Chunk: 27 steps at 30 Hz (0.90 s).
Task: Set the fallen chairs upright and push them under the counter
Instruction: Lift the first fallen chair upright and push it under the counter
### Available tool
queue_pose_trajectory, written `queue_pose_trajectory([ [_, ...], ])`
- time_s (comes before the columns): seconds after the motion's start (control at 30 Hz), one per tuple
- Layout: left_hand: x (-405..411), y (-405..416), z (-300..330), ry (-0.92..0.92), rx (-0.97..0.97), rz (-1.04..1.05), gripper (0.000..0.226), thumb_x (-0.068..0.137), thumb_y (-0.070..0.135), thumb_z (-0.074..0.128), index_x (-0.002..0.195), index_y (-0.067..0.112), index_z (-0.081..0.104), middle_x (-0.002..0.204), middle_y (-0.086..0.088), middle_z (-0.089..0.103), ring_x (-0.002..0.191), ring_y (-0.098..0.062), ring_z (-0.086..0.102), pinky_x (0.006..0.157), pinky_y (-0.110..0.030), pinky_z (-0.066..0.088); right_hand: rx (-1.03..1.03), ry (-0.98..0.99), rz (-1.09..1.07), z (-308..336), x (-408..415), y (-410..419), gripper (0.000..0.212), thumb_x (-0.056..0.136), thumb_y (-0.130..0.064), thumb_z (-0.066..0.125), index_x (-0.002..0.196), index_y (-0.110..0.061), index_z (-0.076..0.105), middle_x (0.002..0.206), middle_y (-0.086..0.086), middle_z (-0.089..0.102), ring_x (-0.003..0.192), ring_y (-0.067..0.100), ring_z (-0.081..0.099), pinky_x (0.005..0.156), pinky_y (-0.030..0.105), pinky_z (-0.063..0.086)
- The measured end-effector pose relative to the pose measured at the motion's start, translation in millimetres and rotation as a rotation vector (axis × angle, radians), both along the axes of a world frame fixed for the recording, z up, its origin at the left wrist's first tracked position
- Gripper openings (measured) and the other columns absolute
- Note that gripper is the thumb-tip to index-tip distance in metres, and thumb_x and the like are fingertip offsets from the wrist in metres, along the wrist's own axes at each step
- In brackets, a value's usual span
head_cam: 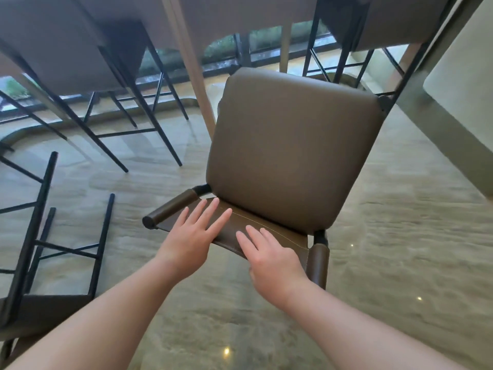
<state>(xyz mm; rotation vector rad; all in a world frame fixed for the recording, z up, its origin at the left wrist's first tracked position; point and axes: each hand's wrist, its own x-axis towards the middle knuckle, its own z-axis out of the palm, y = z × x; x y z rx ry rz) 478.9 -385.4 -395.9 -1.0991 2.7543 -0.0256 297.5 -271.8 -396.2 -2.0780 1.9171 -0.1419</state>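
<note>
Chair: a brown chair stood upright in the middle, with its seat facing up and its front end reaching toward the counter.
Backrest: the low brown backrest was the part closest to the person, a curved strap between two padded posts.
Left hand: the left hand lay flat on the left part of the backrest, fingers straight and spread a little, pressing on it.
Right hand: the right hand lay flat on the right part of the backrest, fingers straight, and its thumb could not be seen well.
Hands together: the two hands were side by side, a small gap between them, and neither one curled around anything.
Counter: the counter was up at the top, and one pale leg came down just left of the seat.
Fallen chair: one more chair lay tipped over on the left, its black legs sticking out sideways above the floor.
Other chairs: more chairs stood at the far side of the counter.
Floor: the floor was shiny, pale stone with small spots of light on it.
</note>
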Motion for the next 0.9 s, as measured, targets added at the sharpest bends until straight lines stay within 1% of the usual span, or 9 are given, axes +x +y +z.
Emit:
queue_pose_trajectory([
  [0.07,-8,-18,11,0.022,0.004,0.002,0.089,0.091,0.004,0.052,0.153,0.034,-0.004,0.165,-0.006,0.001,0.152,-0.031,0.004,0.120,-0.050,0.011,-0.026,0.075,-0.046,23,-12,-10,0.084,0.063,-0.023,0.084,0.141,-0.020,0.053,0.140,0.005,0.057,0.122,0.026,0.060,0.056,0.028,0.055],
  [0.1,-13,-27,17,0.034,0.006,-0.010,0.088,0.093,0.010,0.054,0.152,0.035,-0.005,0.165,-0.006,0.001,0.152,-0.030,0.004,0.120,-0.050,0.011,-0.015,0.127,-0.061,32,-17,-16,0.087,0.056,-0.025,0.088,0.137,-0.020,0.057,0.135,0.005,0.062,0.115,0.027,0.064,0.055,0.027,0.056],
  [0.2,-25,-60,30,0.065,0.046,-0.086,0.080,0.099,0.030,0.051,0.152,0.038,-0.008,0.166,-0.003,-0.001,0.153,-0.025,-0.001,0.121,-0.044,0.005,-0.040,0.265,-0.092,46,-32,-35,0.080,0.062,-0.030,0.085,0.137,-0.021,0.057,0.137,0.010,0.059,0.117,0.032,0.062,0.070,0.035,0.060],
  [0.33,-34,-118,52,0.022,0.050,-0.184,0.071,0.100,0.047,0.037,0.155,0.040,-0.007,0.166,0.000,-0.003,0.153,-0.019,-0.006,0.123,-0.039,-0.002,-0.127,0.316,-0.147,64,-56,-58,0.061,0.057,-0.027,0.086,0.115,-0.017,0.073,0.122,0.012,0.069,0.103,0.034,0.069,0.065,0.037,0.059],
  [0.53,-61,-195,85,-0.057,0.047,-0.350,0.077,0.095,0.060,0.033,0.153,0.042,-0.013,0.165,0.003,-0.010,0.152,-0.017,-0.010,0.120,-0.040,-0.006,-0.300,0.259,-0.185,83,-100,-107,0.055,0.052,-0.025,0.079,0.105,-0.008,0.075,0.111,0.016,0.071,0.098,0.034,0.070,0.065,0.037,0.059],
  [0.67,-86,-232,104,-0.059,0.016,-0.489,0.083,0.087,0.066,0.030,0.153,0.042,-0.015,0.161,0.004,-0.016,0.151,-0.016,-0.014,0.119,-0.040,-0.010,-0.363,0.242,-0.260,93,-125,-129,0.052,0.061,-0.027,0.062,0.107,-0.004,0.071,0.114,0.018,0.068,0.101,0.035,0.065,0.070,0.039,0.058],
  [0.77,-100,-247,114,0.010,-0.020,-0.495,0.082,0.087,0.064,0.032,0.157,0.037,-0.001,0.165,-0.001,-0.002,0.152,-0.019,-0.002,0.121,-0.042,-0.002,-0.372,0.278,-0.308,97,-141,-138,0.053,0.066,-0.030,0.057,0.111,-0.003,0.067,0.115,0.019,0.065,0.102,0.037,0.062,0.076,0.043,0.056],
  [0.83,-109,-252,119,0.032,-0.037,-0.501,0.081,0.087,0.064,0.037,0.158,0.033,0.012,0.165,-0.004,0.010,0.152,-0.022,0.010,0.121,-0.045,0.009,-0.375,0.315,-0.340,100,-151,-139,0.052,0.069,-0.033,0.061,0.111,-0.004,0.067,0.115,0.019,0.065,0.102,0.038,0.062,0.078,0.044,0.055],
  [0.9,-114,-255,123,0.027,-0.035,-0.493,0.080,0.089,0.064,0.037,0.158,0.032,0.014,0.165,-0.005,0.012,0.152,-0.024,0.011,0.121,-0.046,0.011,-0.384,0.328,-0.360,103,-159,-136,0.054,0.067,-0.036,0.066,0.111,-0.004,0.068,0.115,0.019,0.065,0.102,0.037,0.063,0.077,0.043,0.056],
])
